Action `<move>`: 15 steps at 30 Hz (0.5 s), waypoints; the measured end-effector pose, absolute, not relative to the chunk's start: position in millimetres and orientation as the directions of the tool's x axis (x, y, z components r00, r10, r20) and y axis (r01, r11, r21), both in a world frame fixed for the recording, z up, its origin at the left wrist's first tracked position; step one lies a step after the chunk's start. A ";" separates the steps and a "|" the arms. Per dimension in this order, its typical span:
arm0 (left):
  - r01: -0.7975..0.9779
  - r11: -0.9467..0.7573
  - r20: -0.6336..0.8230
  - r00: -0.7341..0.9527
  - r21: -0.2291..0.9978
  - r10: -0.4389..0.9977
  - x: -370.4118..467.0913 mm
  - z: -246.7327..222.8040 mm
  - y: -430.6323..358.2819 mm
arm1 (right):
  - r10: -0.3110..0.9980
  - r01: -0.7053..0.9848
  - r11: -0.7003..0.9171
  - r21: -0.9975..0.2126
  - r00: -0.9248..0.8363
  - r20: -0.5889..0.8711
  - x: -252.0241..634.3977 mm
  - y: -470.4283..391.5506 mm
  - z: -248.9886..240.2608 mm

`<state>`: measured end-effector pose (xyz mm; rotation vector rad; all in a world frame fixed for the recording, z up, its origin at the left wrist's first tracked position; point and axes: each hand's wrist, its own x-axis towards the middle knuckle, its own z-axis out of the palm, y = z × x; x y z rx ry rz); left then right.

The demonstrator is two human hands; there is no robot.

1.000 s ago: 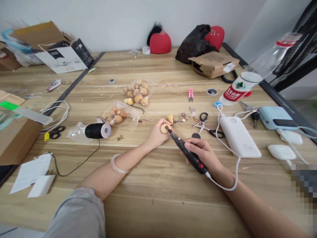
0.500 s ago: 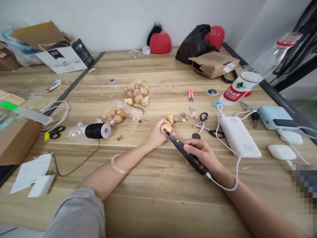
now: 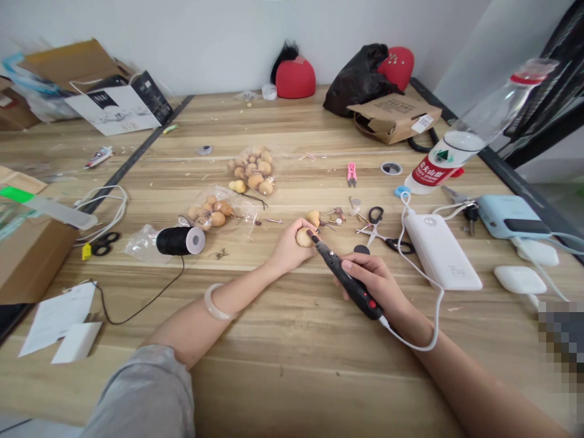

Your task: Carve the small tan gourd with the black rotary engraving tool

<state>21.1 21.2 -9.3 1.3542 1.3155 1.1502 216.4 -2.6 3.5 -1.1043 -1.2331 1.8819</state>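
My left hand (image 3: 292, 248) is closed round a small tan gourd (image 3: 303, 237) near the middle of the table. In my right hand (image 3: 371, 277) is a black rotary tool (image 3: 349, 278), a red button near its rear end and a white cable running out of it. The tool's dark tip meets the right side of the gourd, or lies just over it. A second gourd (image 3: 312, 218) rests right behind my left fingers. Small tool bits (image 3: 337, 213) lie beyond my hands, beside black-handled scissors (image 3: 375, 228).
Two clear bags of gourds (image 3: 255, 167) and a black thread spool (image 3: 180, 241) lie left of centre. On the right are a white power bank (image 3: 442, 252), a large bottle (image 3: 460, 146) and a light blue device (image 3: 506, 216). Pink snips (image 3: 351, 174) lie farther back.
The tool's tip has shifted slightly right and up, from the gourd's face to its right edge. My right hand has moved slightly right, and the gourd looks slightly turned.
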 end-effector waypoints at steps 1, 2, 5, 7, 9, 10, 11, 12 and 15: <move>0.178 -0.048 0.049 0.001 0.983 0.999 21.0 -9.7 21.2 | 0.841 -0.062 -0.367 -0.928 -0.448 -0.302 216.4 -2.7 3.4; 0.177 -0.054 0.054 0.004 0.983 0.999 21.0 -9.9 21.2 | 0.841 -0.062 -0.367 -0.928 -0.449 -0.302 216.5 -2.8 3.3; 0.125 -0.025 0.024 0.012 0.992 1.000 22.1 -9.0 21.0 | 0.821 -0.026 -0.373 -0.928 -0.476 -0.316 216.4 -3.7 3.4; 0.106 -0.006 0.005 0.008 0.994 1.000 22.6 -8.0 21.0 | 0.815 -0.009 -0.375 -0.927 -0.479 -0.325 216.3 -4.1 3.8; 0.118 -0.021 0.020 0.009 0.993 1.000 22.5 -7.6 21.0 | 0.827 -0.019 -0.370 -0.929 -0.462 -0.321 216.3 -3.9 4.5; 0.129 -0.035 0.033 0.014 0.991 0.999 22.3 -7.6 21.0 | 0.833 -0.028 -0.367 -0.930 -0.455 -0.315 216.4 -3.6 4.7; 0.138 -0.047 0.045 0.018 0.989 0.999 22.1 -7.7 20.9 | 0.836 -0.036 -0.363 -0.931 -0.453 -0.309 216.5 -3.3 4.9; 0.143 -0.054 0.051 0.022 0.988 0.998 22.0 -7.7 20.7 | 0.836 -0.039 -0.360 -0.932 -0.456 -0.304 216.6 -3.0 4.8; 0.115 -0.023 0.020 0.023 0.993 1.000 22.3 -7.3 20.1 | 0.819 -0.019 -0.361 -0.932 -0.486 -0.307 217.2 -2.6 3.9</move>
